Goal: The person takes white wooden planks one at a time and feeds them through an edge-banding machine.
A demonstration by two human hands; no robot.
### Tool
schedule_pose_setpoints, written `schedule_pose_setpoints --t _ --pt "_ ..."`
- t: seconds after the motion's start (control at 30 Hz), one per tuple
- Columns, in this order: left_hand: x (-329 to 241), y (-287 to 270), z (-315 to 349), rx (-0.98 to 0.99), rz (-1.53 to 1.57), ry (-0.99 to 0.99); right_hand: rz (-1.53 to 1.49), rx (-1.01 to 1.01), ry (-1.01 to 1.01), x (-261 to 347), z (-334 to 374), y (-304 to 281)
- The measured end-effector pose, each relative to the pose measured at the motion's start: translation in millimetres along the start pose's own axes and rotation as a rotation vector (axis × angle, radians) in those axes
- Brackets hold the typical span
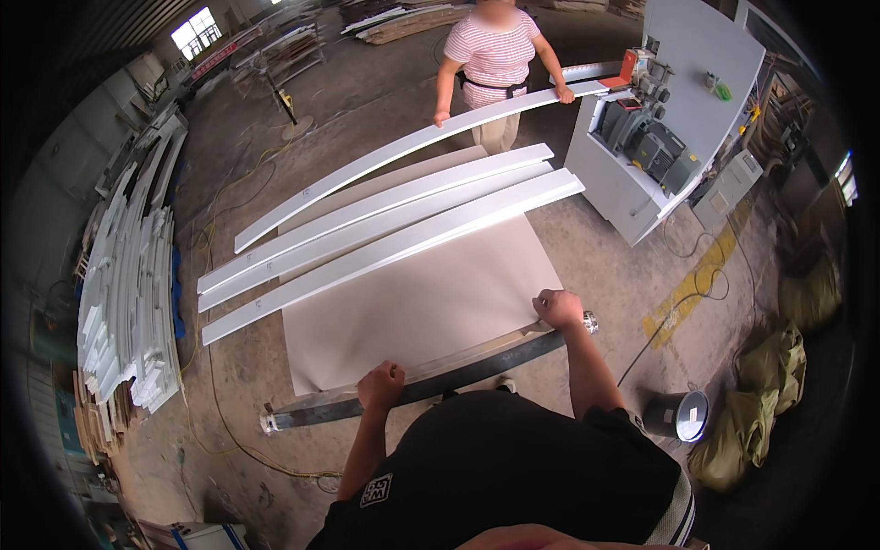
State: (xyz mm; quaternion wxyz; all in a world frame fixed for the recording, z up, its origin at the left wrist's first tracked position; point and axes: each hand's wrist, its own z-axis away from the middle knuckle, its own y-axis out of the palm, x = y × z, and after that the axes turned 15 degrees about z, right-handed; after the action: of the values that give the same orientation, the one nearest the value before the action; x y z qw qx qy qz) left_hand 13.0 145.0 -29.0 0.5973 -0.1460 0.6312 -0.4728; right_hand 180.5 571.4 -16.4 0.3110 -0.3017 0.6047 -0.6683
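My left hand point(381, 385) is closed at the near left edge of a wide beige sheet point(412, 293). My right hand point(558, 309), its fingers curled, rests by the sheet's near right corner. What either hand holds, if anything, is hidden. Just below both hands runs a long dark tube point(431, 386) with metal ends, and a thin pale strip point(458, 356) lies along it. Across the far part of the sheet lie several long white profiles point(403, 251), their ends overhanging it. A co-worker's two hands hold another white profile point(367, 161) on the far side.
At the right stands a grey machine point(632, 174) with motors. Bulging green sacks point(756, 403) and a dark bucket point(676, 415) are to my right. White profiles are piled in a stack point(133, 302) on the left. Cables point(213, 385) trail over the concrete floor.
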Motion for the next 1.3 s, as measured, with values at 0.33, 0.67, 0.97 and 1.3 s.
schedule_pose_setpoints --t 0.33,0.67,0.97,1.3 --pt "7.5 2.2 5.6 -0.063 0.078 0.107 -0.014 -0.006 -0.009 -3.2 -2.4 9.6" --pt "41.4 4.8 78.4 -0.069 0.840 0.332 0.004 -0.002 -0.002 0.8 -1.7 3.3" --pt "95.9 49.2 165.9 0.140 0.670 -0.458 0.000 0.017 -0.004 0.7 -3.3 6.5" --pt "86.6 50.7 141.1 0.147 0.711 -0.401 -0.005 0.004 -0.021 -0.6 0.5 6.8"
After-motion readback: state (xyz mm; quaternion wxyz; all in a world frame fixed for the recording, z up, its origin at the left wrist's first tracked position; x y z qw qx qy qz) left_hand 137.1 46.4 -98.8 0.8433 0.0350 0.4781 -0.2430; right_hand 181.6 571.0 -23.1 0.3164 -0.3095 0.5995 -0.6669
